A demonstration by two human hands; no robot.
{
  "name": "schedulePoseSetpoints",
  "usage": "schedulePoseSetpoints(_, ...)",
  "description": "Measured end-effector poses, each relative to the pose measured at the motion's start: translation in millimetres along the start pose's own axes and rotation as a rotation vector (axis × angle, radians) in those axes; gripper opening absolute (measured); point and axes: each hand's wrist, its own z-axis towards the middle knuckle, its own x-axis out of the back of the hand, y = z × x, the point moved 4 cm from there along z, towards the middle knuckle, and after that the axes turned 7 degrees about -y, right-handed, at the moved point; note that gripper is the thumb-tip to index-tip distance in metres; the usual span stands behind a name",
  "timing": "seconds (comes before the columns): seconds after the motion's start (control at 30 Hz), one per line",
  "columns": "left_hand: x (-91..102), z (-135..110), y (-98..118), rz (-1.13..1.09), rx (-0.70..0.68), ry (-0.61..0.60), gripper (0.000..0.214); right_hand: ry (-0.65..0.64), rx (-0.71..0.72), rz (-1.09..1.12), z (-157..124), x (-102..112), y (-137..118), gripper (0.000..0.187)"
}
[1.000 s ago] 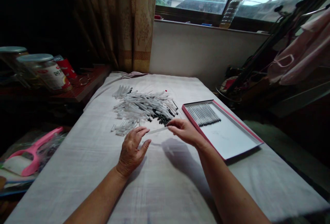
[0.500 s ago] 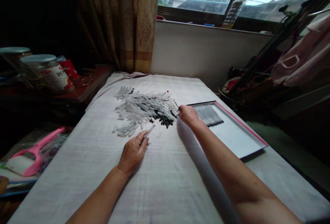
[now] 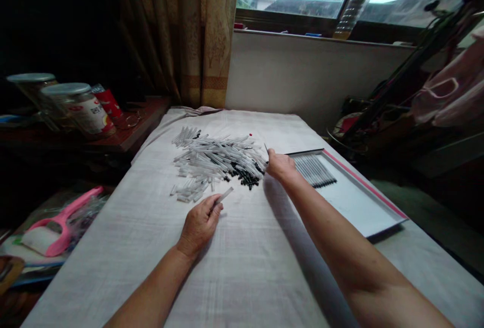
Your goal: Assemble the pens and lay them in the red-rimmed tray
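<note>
My left hand (image 3: 200, 224) is closed around a translucent pen barrel (image 3: 226, 194), whose end sticks out past the thumb towards the pile. At the pile's right edge my right hand (image 3: 280, 165) pinches a thin dark stick (image 3: 266, 148), most of it hidden by the fingers. Between and beyond both hands spreads a heap of translucent pen barrels (image 3: 215, 154), with many small black pen caps (image 3: 245, 174) at its near right side. To the right, a shallow white tray (image 3: 363, 212) holds a neat row of clear pens (image 3: 314, 169) with black ends.
A pale cloth covers the table (image 3: 234, 277). One small red piece (image 3: 250, 135) lies behind the heap. Lidded jars (image 3: 81, 111) stand on a brown side table at left, above a pink-handled object (image 3: 66, 222). A bottle (image 3: 352, 14) stands on the windowsill.
The view has shifted slightly, so the scene sits further right. The stick in my right hand points more upright. My left hand keeps its hold on the pen barrel.
</note>
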Motion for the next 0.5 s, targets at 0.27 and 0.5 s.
schedulePoseSetpoints(0.27,2.8,-1,5,0.072,-0.150,0.070,0.026,0.244,0.533,1.030,-78,-26,5,0.037)
schedulePoseSetpoints(0.5,6.8,0,8,0.156,-0.249,0.141,0.024,0.442,0.622,1.523,-131,-46,-11,0.029)
